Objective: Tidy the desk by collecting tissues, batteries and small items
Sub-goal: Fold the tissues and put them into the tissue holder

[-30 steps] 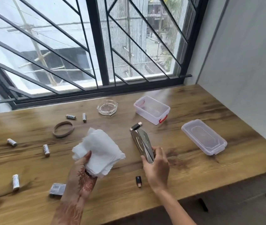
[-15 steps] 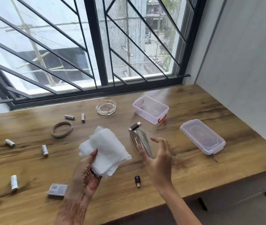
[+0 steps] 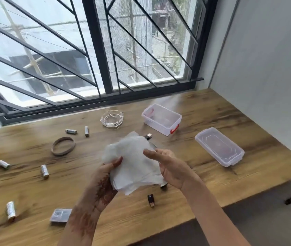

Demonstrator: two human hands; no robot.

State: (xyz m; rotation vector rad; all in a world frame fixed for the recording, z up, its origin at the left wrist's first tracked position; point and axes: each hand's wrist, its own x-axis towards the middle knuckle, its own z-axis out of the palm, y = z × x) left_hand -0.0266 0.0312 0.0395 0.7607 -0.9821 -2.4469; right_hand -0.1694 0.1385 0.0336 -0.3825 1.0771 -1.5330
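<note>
A stack of tissues is held above the middle of the desk, lifted clear of the wood. It is pinched by the left hand, with the thumb laid on top and the other fingers hidden underneath. The right hand is set against the stack's right edge with its fingers loosely stretched out, and no closed grip can be seen there. The tissues can be judged as gathered but not yet put away. The clear plastic box near the window looks empty, though its inside is blurred, and its lid is laid apart to the right. Nothing else appears to have been collected. Five batteries are scattered over the desk: two are just left of the glass ashtray and three are spread towards the left edge. A brown band is left lying between them, and a small grey box is seen near the front edge beside the left forearm. One black plug lies below the hands and another is partly covered behind the tissues. A shiny object is mostly hidden under the stack and cannot be identified. The task is therefore judged to be at an early stage, with the batteries and small items all left to be picked up.
</note>
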